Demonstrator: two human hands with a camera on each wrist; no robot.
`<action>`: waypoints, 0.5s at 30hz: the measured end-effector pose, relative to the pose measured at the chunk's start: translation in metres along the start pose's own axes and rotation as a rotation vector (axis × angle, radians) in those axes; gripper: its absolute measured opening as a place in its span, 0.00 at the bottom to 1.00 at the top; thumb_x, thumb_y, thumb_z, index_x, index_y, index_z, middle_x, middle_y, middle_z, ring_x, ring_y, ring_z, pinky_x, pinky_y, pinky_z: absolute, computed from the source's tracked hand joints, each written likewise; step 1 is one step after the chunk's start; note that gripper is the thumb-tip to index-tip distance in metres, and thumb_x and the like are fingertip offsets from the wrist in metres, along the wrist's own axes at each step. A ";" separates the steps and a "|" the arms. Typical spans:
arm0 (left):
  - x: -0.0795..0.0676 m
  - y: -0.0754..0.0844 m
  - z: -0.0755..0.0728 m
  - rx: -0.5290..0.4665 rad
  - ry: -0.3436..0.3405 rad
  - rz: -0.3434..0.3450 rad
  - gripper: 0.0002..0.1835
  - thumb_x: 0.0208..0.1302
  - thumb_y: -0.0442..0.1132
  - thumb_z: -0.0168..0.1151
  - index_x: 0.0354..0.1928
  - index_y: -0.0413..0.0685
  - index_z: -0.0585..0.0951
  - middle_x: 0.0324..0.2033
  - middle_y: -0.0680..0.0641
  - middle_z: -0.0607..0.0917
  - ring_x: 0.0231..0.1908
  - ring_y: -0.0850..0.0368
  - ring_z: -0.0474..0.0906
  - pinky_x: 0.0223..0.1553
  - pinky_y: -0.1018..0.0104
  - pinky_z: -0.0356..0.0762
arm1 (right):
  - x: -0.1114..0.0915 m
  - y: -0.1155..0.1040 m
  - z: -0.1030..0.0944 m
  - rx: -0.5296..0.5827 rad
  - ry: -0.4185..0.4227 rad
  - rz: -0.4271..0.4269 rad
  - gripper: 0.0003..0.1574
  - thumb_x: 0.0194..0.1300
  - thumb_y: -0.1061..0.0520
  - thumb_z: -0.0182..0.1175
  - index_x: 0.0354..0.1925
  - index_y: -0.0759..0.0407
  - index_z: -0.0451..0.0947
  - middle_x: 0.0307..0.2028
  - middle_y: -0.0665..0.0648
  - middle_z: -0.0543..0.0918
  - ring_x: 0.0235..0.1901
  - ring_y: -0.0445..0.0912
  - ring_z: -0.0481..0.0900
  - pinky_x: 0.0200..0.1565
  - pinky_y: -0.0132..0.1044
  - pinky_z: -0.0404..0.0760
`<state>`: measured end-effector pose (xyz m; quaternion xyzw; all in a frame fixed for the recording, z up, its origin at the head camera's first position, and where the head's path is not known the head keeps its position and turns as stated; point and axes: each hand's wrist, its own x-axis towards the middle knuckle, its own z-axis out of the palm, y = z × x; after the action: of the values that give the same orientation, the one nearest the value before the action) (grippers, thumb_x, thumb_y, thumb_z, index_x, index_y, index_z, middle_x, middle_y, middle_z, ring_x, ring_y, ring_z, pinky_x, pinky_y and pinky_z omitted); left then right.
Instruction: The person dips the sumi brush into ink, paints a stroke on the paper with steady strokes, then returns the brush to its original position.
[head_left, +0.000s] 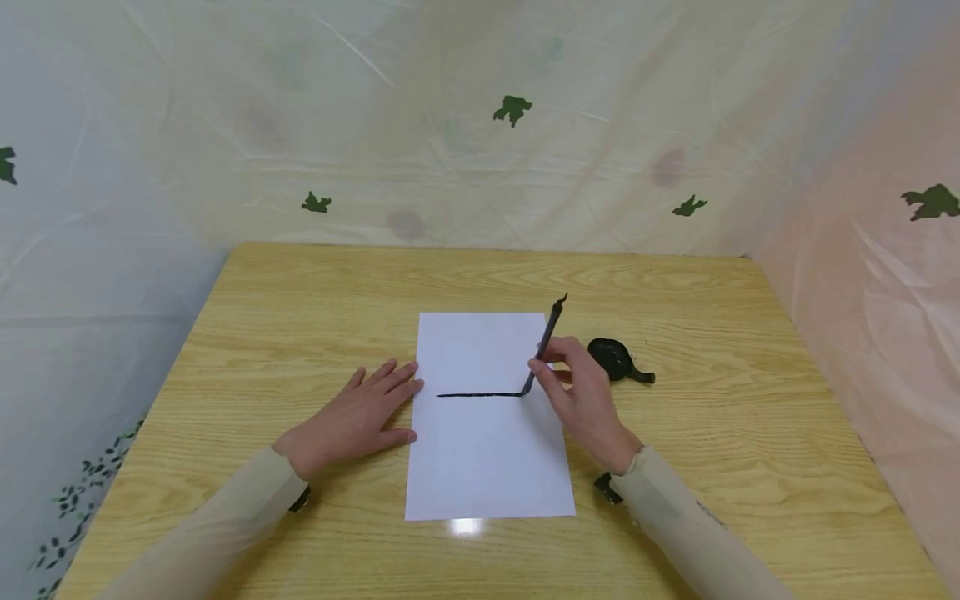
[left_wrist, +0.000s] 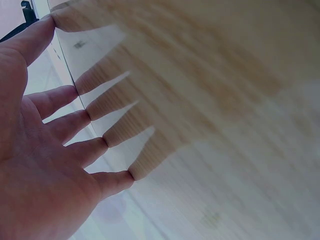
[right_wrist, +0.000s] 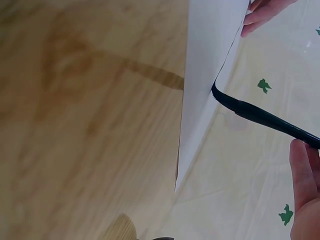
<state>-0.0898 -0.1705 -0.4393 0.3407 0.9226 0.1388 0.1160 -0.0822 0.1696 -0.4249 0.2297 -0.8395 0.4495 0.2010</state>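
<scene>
A sheet of white paper (head_left: pixel 480 467) lies on the wooden table, with a dark horizontal line (head_left: pixel 480 394) across its middle. My right hand (head_left: pixel 581 400) pinches a black ink brush (head_left: pixel 550 333), held tilted with its top leaning right and away. In the right wrist view the bent tip of the brush (right_wrist: pixel 260 114) touches the paper (right_wrist: pixel 210 45). The tip stands at the line's right end. My left hand (head_left: pixel 360 421) rests spread out, its fingertips at the paper's left edge; the left wrist view shows the palm and straight fingers (left_wrist: pixel 65 125) touching the tabletop.
A small black dish with a short handle (head_left: pixel 611 358) stands on the table (head_left: pixel 712 433) just beyond my right hand. Pale curtains (head_left: pixel 420 125) with green bird shapes hang behind the table and along both sides.
</scene>
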 end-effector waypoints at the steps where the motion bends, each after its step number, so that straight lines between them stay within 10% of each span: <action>1: 0.000 0.000 0.000 -0.001 0.001 0.000 0.41 0.71 0.56 0.66 0.77 0.43 0.67 0.79 0.40 0.61 0.79 0.36 0.50 0.69 0.26 0.53 | 0.000 0.000 -0.001 0.001 0.000 -0.001 0.16 0.67 0.69 0.67 0.51 0.64 0.75 0.43 0.57 0.82 0.44 0.47 0.84 0.41 0.46 0.88; 15: -0.001 0.001 0.000 0.000 0.027 0.018 0.39 0.72 0.55 0.65 0.76 0.41 0.68 0.78 0.39 0.62 0.78 0.35 0.52 0.69 0.26 0.54 | -0.002 0.003 -0.006 -0.033 0.011 -0.012 0.16 0.67 0.70 0.67 0.50 0.65 0.75 0.41 0.57 0.82 0.43 0.48 0.86 0.38 0.41 0.88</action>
<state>-0.0882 -0.1706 -0.4387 0.3470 0.9210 0.1443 0.1024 -0.0820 0.1765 -0.4252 0.2288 -0.8443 0.4356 0.2123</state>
